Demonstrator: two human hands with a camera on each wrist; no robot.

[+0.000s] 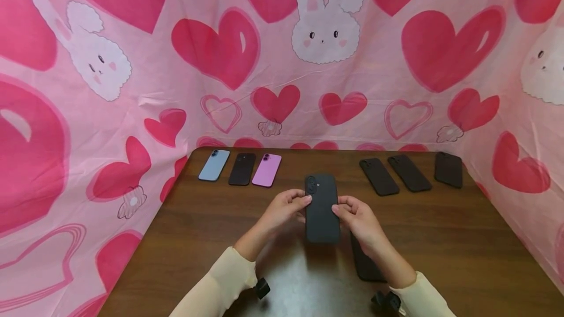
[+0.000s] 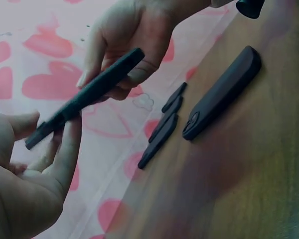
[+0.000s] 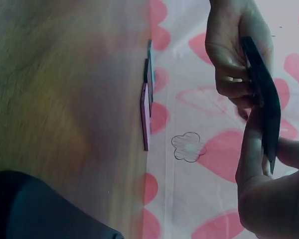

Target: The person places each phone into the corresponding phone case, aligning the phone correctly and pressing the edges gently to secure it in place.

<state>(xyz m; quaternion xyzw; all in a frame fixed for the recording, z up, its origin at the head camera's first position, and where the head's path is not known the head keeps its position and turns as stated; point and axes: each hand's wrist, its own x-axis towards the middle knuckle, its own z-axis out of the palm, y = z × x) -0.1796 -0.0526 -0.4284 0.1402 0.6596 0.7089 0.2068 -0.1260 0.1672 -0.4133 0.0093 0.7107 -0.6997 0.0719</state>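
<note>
In the head view, a dark phone (image 1: 322, 216) with a pill-shaped camera bump at its upper left is held raised above the table, its back toward me. My left hand (image 1: 286, 211) pinches its left edge, thumb by the camera bump. On the opposite edge, my right hand (image 1: 359, 219) pinches it with the thumb in front and fingers behind. Both wrist views show the phone edge-on between the hands, tilted. Beneath my right wrist lies another black phone-shaped piece (image 1: 365, 263), partly hidden by the forearm; the left wrist view shows its camera end.
Along the table's (image 1: 198, 238) back left lie a blue phone (image 1: 214, 166), a black phone (image 1: 242, 170) and a pink phone (image 1: 266, 171). Three black phone-shaped pieces, including one (image 1: 379, 177), lie at the back right. A pink heart-patterned cloth (image 1: 273, 67) encloses the back and sides.
</note>
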